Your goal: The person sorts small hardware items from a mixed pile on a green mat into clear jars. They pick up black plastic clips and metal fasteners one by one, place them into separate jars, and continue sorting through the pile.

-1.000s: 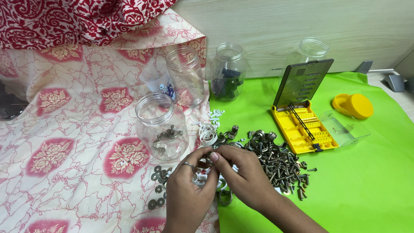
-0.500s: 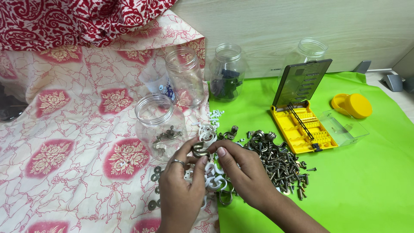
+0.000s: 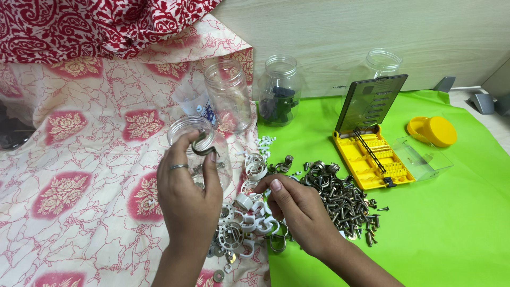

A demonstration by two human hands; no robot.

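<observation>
My left hand (image 3: 187, 188), with a ring on one finger, pinches a small dark metal ring piece (image 3: 202, 149) over the mouth of a clear plastic jar (image 3: 187, 128) that holds a few metal parts. My right hand (image 3: 297, 210) rests fingers-down on a heap of white plastic clips and metal washers (image 3: 241, 226), touching the clips; I cannot see anything held in it. A pile of metal screws and clamps (image 3: 342, 196) lies just right of that hand on the green mat (image 3: 451, 228).
A taller clear jar (image 3: 228, 98), a jar with dark parts (image 3: 279, 95) and another clear jar (image 3: 380, 64) stand behind. An open yellow screwdriver-bit case (image 3: 372, 154), its clear lid (image 3: 422, 157) and yellow jar lids (image 3: 435, 130) sit at right. Floral cloth (image 3: 79, 175) covers the left.
My left hand has risen from the parts heap to the jar mouth, carrying a dark metal piece. My right hand stayed on the heap, shifting slightly.
</observation>
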